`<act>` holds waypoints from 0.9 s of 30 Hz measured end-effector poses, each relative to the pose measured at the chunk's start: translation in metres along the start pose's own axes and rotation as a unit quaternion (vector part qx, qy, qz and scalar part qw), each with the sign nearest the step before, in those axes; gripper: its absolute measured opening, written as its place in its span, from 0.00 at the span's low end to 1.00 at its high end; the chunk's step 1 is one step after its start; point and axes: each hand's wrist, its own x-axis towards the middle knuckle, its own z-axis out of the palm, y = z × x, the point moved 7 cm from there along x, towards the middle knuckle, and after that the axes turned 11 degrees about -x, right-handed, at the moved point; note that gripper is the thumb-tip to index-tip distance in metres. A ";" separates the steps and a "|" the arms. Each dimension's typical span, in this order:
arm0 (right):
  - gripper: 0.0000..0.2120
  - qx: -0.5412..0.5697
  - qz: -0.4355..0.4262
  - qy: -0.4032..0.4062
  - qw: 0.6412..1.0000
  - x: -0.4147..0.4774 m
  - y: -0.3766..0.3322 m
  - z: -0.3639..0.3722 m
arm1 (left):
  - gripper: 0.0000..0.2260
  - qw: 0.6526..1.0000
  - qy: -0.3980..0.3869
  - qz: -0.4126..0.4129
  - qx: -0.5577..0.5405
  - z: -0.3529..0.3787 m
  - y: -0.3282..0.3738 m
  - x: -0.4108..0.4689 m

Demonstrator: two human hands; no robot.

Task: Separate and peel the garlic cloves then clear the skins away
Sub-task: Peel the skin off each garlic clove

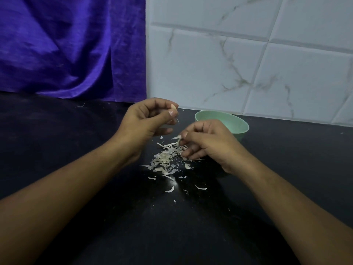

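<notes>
Left hand [145, 119]: raised, fingers curled, thumb and forefinger pinching a garlic clove [173, 107].
Right hand [208, 144]: lower, near but clear of the left, fingertips pinching a strip of skin [176, 137].
Skin pile [168, 157]: loose on the black counter [76, 150] beneath both hands.
Green bowl [235, 123]: behind the right hand.
Purple cloth [66, 44], marbled tile wall [248, 54]: rear.

Dark tabletop [76, 150] with scraps

Garlic skins [168, 159] lie heaped mid-surface; a green bowl [238, 125] stands behind them.
</notes>
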 end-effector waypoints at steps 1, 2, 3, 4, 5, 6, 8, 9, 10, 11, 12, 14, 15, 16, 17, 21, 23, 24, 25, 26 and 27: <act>0.06 -0.010 -0.006 0.008 1.000 0.001 0.000 -0.003 | 0.09 1.000 -0.001 -0.009 -0.011 0.000 -0.002 0.000; 0.06 -0.020 -0.011 0.015 1.000 0.002 -0.001 -0.005 | 0.11 1.000 -0.002 -0.017 -0.019 0.000 -0.003 -0.001; 0.06 -0.030 -0.015 0.022 0.999 0.002 -0.001 -0.007 | 0.12 0.999 -0.005 -0.023 -0.024 0.000 -0.004 -0.001; 0.06 -0.038 -0.020 0.028 0.999 0.002 -0.002 -0.008 | 0.12 0.999 -0.007 -0.029 -0.029 0.000 -0.006 -0.001; 0.05 -0.047 -0.023 0.034 0.998 0.002 -0.002 -0.009 | 0.12 0.999 -0.006 -0.035 -0.032 0.000 -0.006 0.000; 0.05 -0.055 -0.025 0.040 0.997 0.002 -0.001 -0.010 | 0.12 0.999 -0.003 -0.041 -0.034 -0.001 -0.007 0.000; 0.05 -0.056 -0.026 0.048 0.997 0.001 -0.001 -0.011 | 0.13 0.998 0.009 -0.051 -0.030 -0.003 -0.010 0.001; 0.05 -0.048 -0.027 0.051 0.997 0.001 -0.002 -0.012 | 0.13 0.998 0.013 -0.055 -0.026 -0.004 -0.011 0.001; 0.06 -0.039 -0.032 0.056 0.997 0.000 -0.003 -0.012 | 0.13 0.998 0.015 -0.057 -0.022 -0.004 -0.012 0.001; 0.06 -0.029 -0.041 0.063 0.997 0.000 -0.006 -0.014 | 0.12 0.998 0.017 -0.059 -0.017 -0.005 -0.013 0.001; 0.07 -0.018 -0.054 0.069 0.996 -0.001 -0.010 -0.015 | 0.10 0.998 0.019 -0.060 -0.011 -0.005 -0.014 0.001; 0.10 0.000 -0.079 0.083 0.993 -0.003 -0.016 -0.017 | 0.07 0.998 0.023 -0.057 0.011 -0.005 -0.013 0.001; 0.11 0.002 -0.088 0.090 0.992 -0.004 -0.019 -0.017 | 0.07 0.998 0.022 -0.055 0.024 -0.004 -0.012 0.000; 0.10 -0.001 -0.096 0.096 0.991 -0.004 -0.021 -0.017 | 0.06 0.998 0.022 -0.052 0.036 -0.003 -0.012 0.000; 0.09 -0.010 -0.103 0.100 0.990 -0.005 -0.022 -0.016 | 0.06 0.997 0.019 -0.050 0.046 -0.002 -0.011 -0.001; 0.01 -0.057 -0.118 0.104 0.986 -0.005 -0.023 -0.014 | 0.10 0.996 0.013 -0.046 0.072 0.001 -0.011 -0.003; 0.01 -0.072 -0.122 0.106 0.984 -0.006 -0.024 -0.015 | 0.11 0.995 0.015 -0.039 0.085 0.000 -0.010 -0.003; 0.02 -0.080 -0.126 0.108 0.983 -0.006 -0.024 -0.015 | 0.10 0.995 0.016 -0.034 0.093 0.000 -0.009 -0.002; 0.03 -0.085 -0.129 0.112 0.982 -0.007 -0.024 -0.015 | 0.10 0.994 0.016 -0.029 0.100 0.000 -0.008 -0.003; 0.03 -0.087 -0.131 0.116 0.981 -0.007 -0.025 -0.015 | 0.09 0.994 0.016 -0.023 0.106 0.001 -0.007 -0.003; 0.04 -0.087 -0.133 0.119 0.980 -0.008 -0.025 -0.015 | 0.09 0.994 0.016 -0.019 0.110 0.001 -0.006 -0.003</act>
